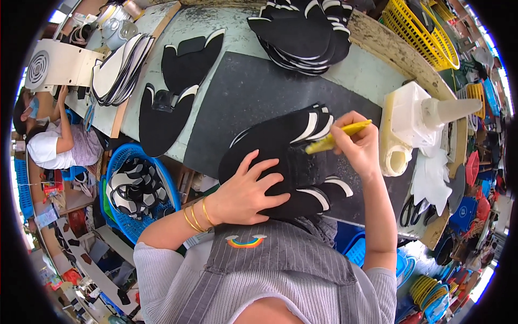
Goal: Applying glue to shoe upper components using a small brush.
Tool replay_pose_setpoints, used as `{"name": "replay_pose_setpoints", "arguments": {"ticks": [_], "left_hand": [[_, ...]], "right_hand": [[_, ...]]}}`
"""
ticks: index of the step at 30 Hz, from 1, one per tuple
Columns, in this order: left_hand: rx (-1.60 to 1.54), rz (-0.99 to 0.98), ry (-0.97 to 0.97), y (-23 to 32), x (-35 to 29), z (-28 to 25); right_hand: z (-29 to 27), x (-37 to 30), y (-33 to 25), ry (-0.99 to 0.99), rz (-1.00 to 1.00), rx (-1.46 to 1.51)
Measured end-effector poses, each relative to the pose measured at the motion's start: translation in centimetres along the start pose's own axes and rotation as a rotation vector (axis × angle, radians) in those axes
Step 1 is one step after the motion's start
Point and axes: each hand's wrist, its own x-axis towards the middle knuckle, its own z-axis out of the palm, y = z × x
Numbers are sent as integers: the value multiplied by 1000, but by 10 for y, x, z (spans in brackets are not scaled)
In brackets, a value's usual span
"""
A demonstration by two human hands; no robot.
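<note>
My left hand (245,194) lies flat with fingers spread on black shoe-upper pieces (261,140) with white-edged tips, stacked near the table's front edge. Between the fingers of my right hand (357,144) is a yellow brush (322,144), its tip over the right end of those pieces, at the notch between the white strips. Whether the tip touches them I cannot tell. Under the stack is a dark grey mat (213,116). Just right of my right hand stands a white plastic pot (402,116) with a cone-shaped spout and a round opening at its front.
More black uppers lie in a pile (302,38) at the back and two overlapping (167,119) at left. Scissors (411,211) rest at the right edge. A blue basket (164,181) holds black-and-white pieces. At far left a co-worker (62,140) sits by a cream machine (62,63).
</note>
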Motion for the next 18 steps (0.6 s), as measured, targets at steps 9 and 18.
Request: {"name": "replay_pose_setpoints", "arguments": {"ticks": [9, 18], "left_hand": [[-2, -9, -14, 0, 4, -8], [-152, -138, 305, 3, -6, -60]], "right_hand": [[-8, -29, 6, -150, -62, -4], [-73, -55, 5, 266, -255, -30]]}}
